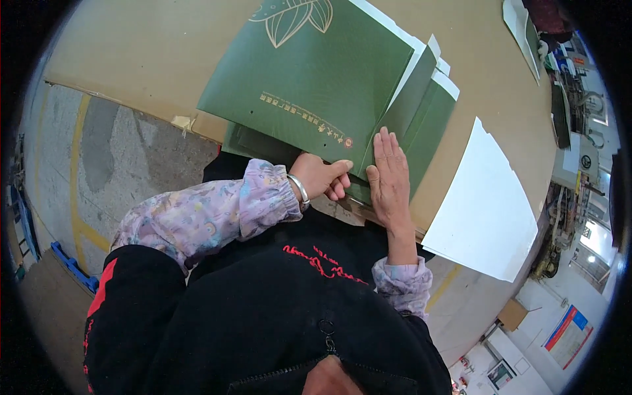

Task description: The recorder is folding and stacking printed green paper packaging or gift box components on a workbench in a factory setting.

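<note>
A large green printed cardboard sheet [296, 79] with gold line art and lettering lies on a stack of similar green pieces at the table's near edge. Its right side has a folded flap with white inner faces showing. My left hand [321, 176], wearing a silver bangle, is closed at the sheet's near edge, thumb over it and fingers curled beneath. Flat on the green flap [424, 122] at the right rests my right hand [390, 172], fingers stretched out and pointing away from me. My left palm is hidden.
The brown table [158, 52] ends just in front of my body. White sheets [487, 204] lie at its right edge, and another pale sheet [522, 36] sits at the far right. Beyond stand machinery and a cardboard box [512, 315]. A blue-framed object [74, 266] is on the left floor.
</note>
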Motion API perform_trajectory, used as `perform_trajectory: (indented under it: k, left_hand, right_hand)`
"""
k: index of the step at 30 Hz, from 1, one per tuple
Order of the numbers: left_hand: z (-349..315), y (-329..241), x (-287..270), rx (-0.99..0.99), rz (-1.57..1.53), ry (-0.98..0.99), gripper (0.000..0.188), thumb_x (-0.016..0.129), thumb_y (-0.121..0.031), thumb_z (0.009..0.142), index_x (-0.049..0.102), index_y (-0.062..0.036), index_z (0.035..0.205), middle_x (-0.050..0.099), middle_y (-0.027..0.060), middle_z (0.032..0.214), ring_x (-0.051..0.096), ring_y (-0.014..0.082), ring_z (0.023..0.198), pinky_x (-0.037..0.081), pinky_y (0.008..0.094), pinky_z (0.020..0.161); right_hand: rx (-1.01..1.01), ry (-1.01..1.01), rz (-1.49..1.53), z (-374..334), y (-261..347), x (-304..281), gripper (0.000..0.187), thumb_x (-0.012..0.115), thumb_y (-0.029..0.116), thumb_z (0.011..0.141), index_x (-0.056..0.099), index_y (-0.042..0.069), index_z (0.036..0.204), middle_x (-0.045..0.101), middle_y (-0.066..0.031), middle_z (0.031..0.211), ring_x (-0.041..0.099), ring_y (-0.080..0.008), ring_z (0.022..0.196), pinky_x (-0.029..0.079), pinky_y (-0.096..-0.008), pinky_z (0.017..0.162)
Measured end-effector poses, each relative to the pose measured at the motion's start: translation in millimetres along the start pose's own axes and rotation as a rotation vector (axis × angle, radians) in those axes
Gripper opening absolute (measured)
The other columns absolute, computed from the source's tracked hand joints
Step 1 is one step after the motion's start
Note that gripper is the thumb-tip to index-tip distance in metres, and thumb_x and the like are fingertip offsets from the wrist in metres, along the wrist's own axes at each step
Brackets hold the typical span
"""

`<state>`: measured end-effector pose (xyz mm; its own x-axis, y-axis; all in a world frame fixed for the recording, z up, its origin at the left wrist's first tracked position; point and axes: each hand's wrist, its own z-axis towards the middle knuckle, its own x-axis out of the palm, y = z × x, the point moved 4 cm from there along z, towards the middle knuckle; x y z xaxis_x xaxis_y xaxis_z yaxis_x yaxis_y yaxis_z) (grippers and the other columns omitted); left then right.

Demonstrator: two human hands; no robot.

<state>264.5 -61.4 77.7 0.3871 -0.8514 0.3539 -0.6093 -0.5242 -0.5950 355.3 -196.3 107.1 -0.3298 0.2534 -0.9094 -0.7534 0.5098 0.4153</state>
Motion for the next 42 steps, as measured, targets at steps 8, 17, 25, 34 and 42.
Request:
perform_trajectory:
  k: [8, 17, 25, 34, 42]
  left_hand:
    - [1.5, -0.8, 0.9, -0.035, 0.069, 0.015, 0.033, 0.059, -0.022, 0.093, 0.062, 0.0044, 0.073, 0.063, 0.0092, 0.066, 0.060, 0.0152, 0.049, 0.052, 0.0274, 0.043]
    - [2.1, 0.8, 1.8, -0.023, 0.039, 0.017, 0.034, 0.058, -0.022, 0.094, 0.062, 0.0040, 0.072, 0.063, 0.0086, 0.066, 0.059, 0.0148, 0.049, 0.051, 0.0279, 0.043]
    - [2.0, -0.7, 0.4, -0.049, 0.090, 0.011, 0.036, 0.059, -0.024, 0.093, 0.062, 0.0032, 0.071, 0.062, 0.0077, 0.063, 0.059, 0.0143, 0.047, 0.050, 0.0274, 0.042]
    - [0.1, -0.6, 3.5, -0.017, 0.047, 0.018, 0.040, 0.058, -0.029, 0.095, 0.063, 0.0002, 0.069, 0.059, 0.0046, 0.057, 0.056, 0.0124, 0.046, 0.046, 0.0255, 0.042]
    - [1.1, 5.1, 1.8, -0.039, 0.080, 0.011, 0.040, 0.058, -0.027, 0.094, 0.062, 0.0010, 0.066, 0.060, 0.0060, 0.056, 0.058, 0.0130, 0.046, 0.048, 0.0263, 0.042]
  right_hand:
    - [0.021, -0.054, -0.117, 32.0, -19.5, -1.4, 0.059, 0.046, 0.024, 0.096, 0.027, 0.004, 0.148, 0.024, -0.0134, 0.155, 0.024, -0.0302, 0.142, 0.021, -0.0441, 0.115]
    - [0.025, -0.089, -0.211, 61.3, -42.6, -2.6, 0.058, 0.046, 0.025, 0.096, 0.028, 0.005, 0.147, 0.025, -0.0107, 0.155, 0.024, -0.0282, 0.142, 0.021, -0.0434, 0.115]
    - [0.002, -0.100, -0.255, 86.0, -58.5, -5.0, 0.058, 0.045, 0.027, 0.097, 0.027, 0.005, 0.147, 0.024, -0.0106, 0.155, 0.022, -0.0274, 0.143, 0.021, -0.0431, 0.115]
    - [0.109, -0.230, -0.259, 125.8, -88.2, -7.3, 0.062, 0.044, 0.032, 0.098, 0.023, 0.000, 0.148, 0.019, -0.0165, 0.155, 0.018, -0.0318, 0.144, 0.020, -0.0433, 0.116]
    - [0.024, -0.264, -0.243, 136.7, -92.7, -7.8, 0.061, 0.042, 0.033, 0.098, 0.026, -0.001, 0.146, 0.020, -0.0174, 0.155, 0.019, -0.0323, 0.143, 0.020, -0.0429, 0.116]
